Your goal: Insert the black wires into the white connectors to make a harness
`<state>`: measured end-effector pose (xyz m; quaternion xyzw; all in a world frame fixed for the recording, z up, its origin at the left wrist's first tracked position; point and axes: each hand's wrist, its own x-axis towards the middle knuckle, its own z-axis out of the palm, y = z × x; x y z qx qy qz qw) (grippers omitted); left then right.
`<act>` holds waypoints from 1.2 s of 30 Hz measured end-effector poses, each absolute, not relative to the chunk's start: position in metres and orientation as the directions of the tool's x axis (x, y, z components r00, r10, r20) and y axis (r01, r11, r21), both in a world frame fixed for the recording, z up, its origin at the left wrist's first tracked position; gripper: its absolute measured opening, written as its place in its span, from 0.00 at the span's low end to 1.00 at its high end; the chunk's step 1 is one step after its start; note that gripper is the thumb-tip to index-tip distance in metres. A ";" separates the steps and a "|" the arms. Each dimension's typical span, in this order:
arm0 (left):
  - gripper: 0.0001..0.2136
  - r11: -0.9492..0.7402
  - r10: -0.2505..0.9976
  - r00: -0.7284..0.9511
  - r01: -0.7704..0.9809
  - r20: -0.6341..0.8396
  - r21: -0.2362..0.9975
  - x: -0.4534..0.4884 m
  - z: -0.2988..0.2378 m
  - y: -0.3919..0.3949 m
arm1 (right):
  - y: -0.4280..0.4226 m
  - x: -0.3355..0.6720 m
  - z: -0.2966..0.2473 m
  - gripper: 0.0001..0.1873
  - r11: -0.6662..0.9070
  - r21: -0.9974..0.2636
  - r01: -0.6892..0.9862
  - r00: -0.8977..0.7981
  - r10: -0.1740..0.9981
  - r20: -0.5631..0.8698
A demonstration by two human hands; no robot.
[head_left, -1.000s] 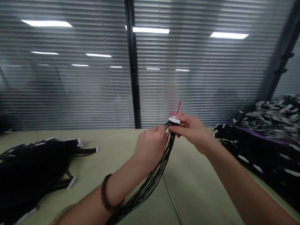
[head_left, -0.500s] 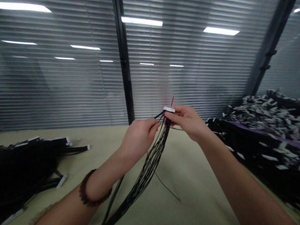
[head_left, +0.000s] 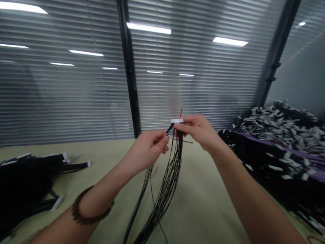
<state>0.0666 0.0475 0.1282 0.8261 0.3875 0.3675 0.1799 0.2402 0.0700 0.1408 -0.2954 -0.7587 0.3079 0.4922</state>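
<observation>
A white connector [head_left: 176, 121] with a bundle of thin black wires [head_left: 167, 184] hanging from it is held up over the table. My right hand [head_left: 196, 130] pinches the connector at its right end, thumb in front. A short red piece [head_left: 181, 113] sticks up just above it; what it belongs to is hidden. My left hand [head_left: 149, 147] is closed on several of the black wires, a little left of and below the connector. Those wires come out below it as a separate strand [head_left: 142, 198]. A dark beaded bracelet circles my left wrist.
On the left of the pale table [head_left: 203, 203] lies a pile of black wire harnesses [head_left: 27, 183] with white connectors. A larger heap of white-ended harnesses [head_left: 284, 128] rises at the right. Behind the table stand window blinds [head_left: 162, 91] with a dark frame post.
My left hand has drawn slightly down and away from the connector, and a strand now hangs apart from the main bundle. My right hand keeps its hold. The whole view has shifted a little.
</observation>
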 end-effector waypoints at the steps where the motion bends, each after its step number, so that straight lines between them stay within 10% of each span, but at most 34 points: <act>1: 0.12 -0.625 0.780 0.429 0.486 0.456 0.611 0.067 0.129 0.048 | 0.069 0.239 0.141 0.12 0.616 -0.778 0.120 -0.336 0.763 0.552; 6: 0.11 -0.606 0.791 0.406 0.418 0.458 0.676 0.067 0.130 0.045 | 0.065 0.234 0.141 0.10 0.546 -0.837 -0.031 -0.321 0.788 0.525; 18: 0.11 -0.673 0.636 0.373 0.696 0.675 0.249 0.066 0.136 0.029 | 0.053 0.235 0.148 0.15 0.646 -0.763 -0.013 -0.322 0.720 0.615; 36: 0.15 -0.712 0.637 0.450 0.654 0.626 0.254 0.079 0.094 0.064 | 0.056 0.259 0.154 0.15 0.739 -0.486 0.467 0.135 0.483 0.865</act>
